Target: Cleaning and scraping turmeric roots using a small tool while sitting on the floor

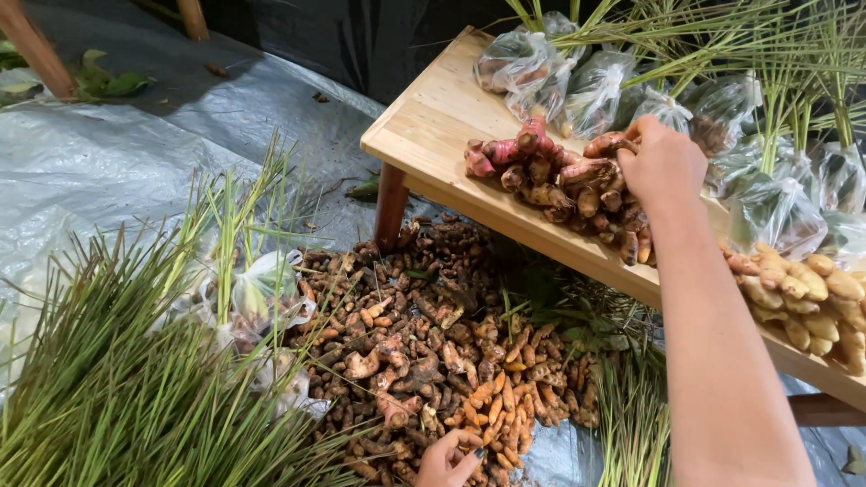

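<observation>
The table [433, 117] at the upper middle of the frame was pale, smooth wood. The bags [595, 86] on it were thin, shiny plastic. The roots [424, 352] at the lower middle looked rough and dusty, on a crinkly grey plastic sheet [108, 153].

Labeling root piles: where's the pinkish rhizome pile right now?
In the head view, the pinkish rhizome pile sits on the wooden table, upper centre, under the right hand, in front of the clear plastic bags.
</observation>
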